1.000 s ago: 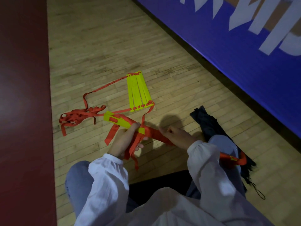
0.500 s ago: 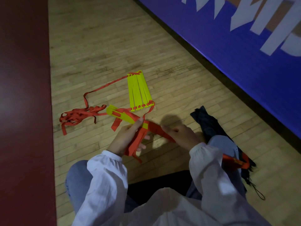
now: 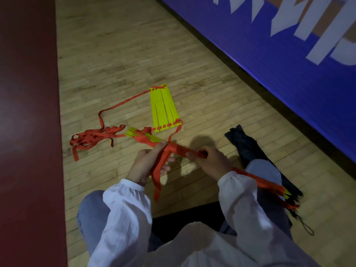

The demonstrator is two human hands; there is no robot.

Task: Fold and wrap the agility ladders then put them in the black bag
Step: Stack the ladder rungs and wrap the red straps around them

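Observation:
I hold a bundle of yellow rungs point(image 3: 146, 138) wound in red strap across my lap. My left hand point(image 3: 148, 163) grips the bundle near its left end, and a loose red strap tail point(image 3: 159, 180) hangs down from it. My right hand point(image 3: 210, 162) grips the bundle's wrapped middle. The bundle's right end point(image 3: 269, 186) sticks out past my right sleeve, over the black bag point(image 3: 248, 149) lying on the floor by my right knee. A second ladder lies ahead: several yellow rungs point(image 3: 164, 107) side by side, with tangled red straps point(image 3: 90, 139) to their left.
The wooden gym floor point(image 3: 134, 54) stretches ahead. A dark red floor band point(image 3: 27, 132) runs along the left. A blue padded wall point(image 3: 289, 54) with white letters rises on the right. The bag's drawstring point(image 3: 306, 228) trails on the floor at lower right.
Both hands have lifted the bundle slightly and turned it. The red strap now covers more of the yellow end by my left hand, and the hanging tail has swung lower.

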